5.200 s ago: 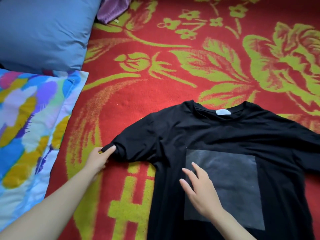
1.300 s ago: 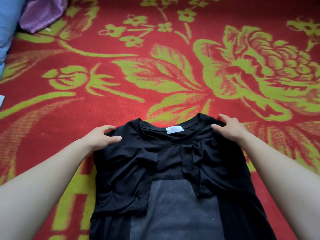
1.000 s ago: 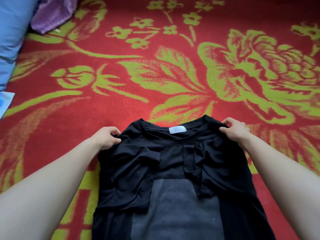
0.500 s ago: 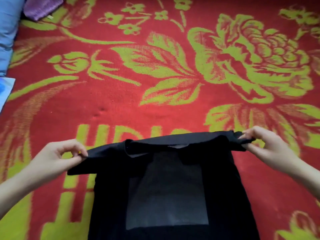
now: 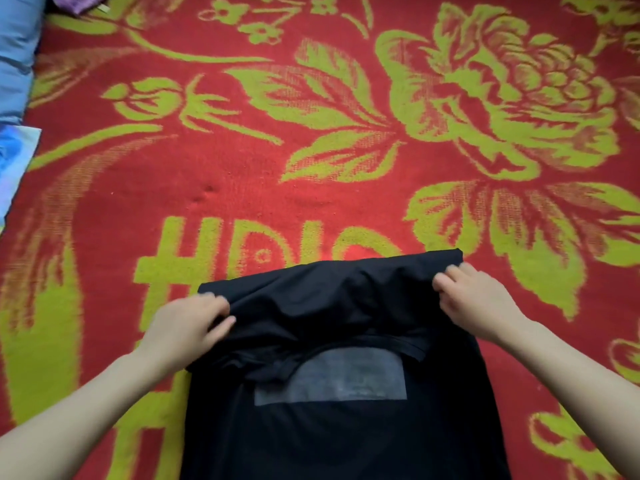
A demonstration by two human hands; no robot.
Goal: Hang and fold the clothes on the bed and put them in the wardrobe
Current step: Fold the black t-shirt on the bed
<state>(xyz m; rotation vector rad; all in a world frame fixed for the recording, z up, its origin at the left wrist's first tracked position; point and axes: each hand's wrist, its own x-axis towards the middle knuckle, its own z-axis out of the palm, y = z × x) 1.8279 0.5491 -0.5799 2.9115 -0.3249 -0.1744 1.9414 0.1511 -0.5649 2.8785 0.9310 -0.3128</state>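
Note:
A black T-shirt (image 5: 332, 427) with a grey square print lies on the red and green bed blanket (image 5: 311, 188), in the lower middle of the head view. Its sleeves are folded in and its upper part is doubled over toward me, covering the top of the print. My left hand (image 5: 188, 329) grips the left edge of that folded part. At the right edge my right hand (image 5: 476, 301) grips the same fold. The collar and label are hidden under the fold.
A blue pillow (image 5: 15, 53) lies at the far left edge, with a multicoloured pillow (image 5: 14, 168) just below it. A purple cloth (image 5: 78, 0) shows at the top left corner. The blanket beyond the shirt carries only its flower pattern.
Both hands took hold of the shirt's shoulders, lifted them and brought the top of the shirt down toward me over the grey print. The collar and label went out of sight.

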